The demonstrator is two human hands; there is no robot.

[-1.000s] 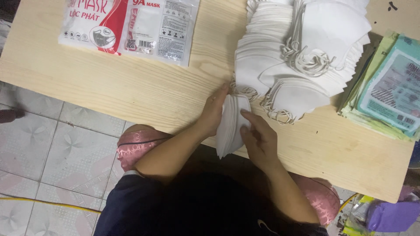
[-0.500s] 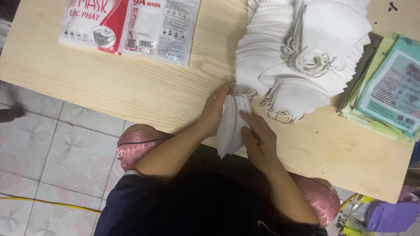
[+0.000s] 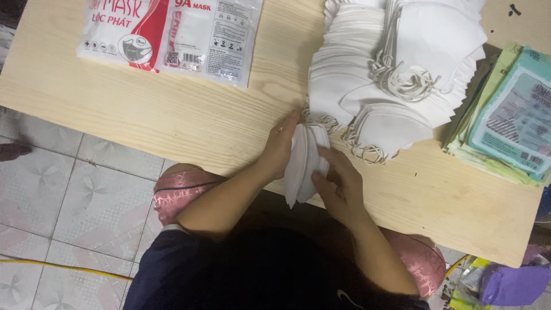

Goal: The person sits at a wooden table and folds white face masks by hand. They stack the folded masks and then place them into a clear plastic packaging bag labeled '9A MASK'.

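Both hands are on one small stack of white masks (image 3: 303, 163), stood on edge at the near rim of the bench (image 3: 172, 115). The left hand (image 3: 280, 148) presses flat against the stack's left face, fingers straight and pointing away from the body; the right hand (image 3: 338, 182) closes on the right face, thumb and fingers curled, so the stack is pinched between the two. Its long axis runs from the body out toward the far side, with the lower end hanging just past the bench edge. Straight beyond it, touching or almost touching its top end, lies the big heap of loose white masks (image 3: 396, 74), ear loops tangled (the right hand sits a shade nearer that heap). Off to the right rests a pile of green and blue packets (image 3: 511, 120); far left, a red and white printed bag (image 3: 172, 34) lies flat, well apart from both hands.
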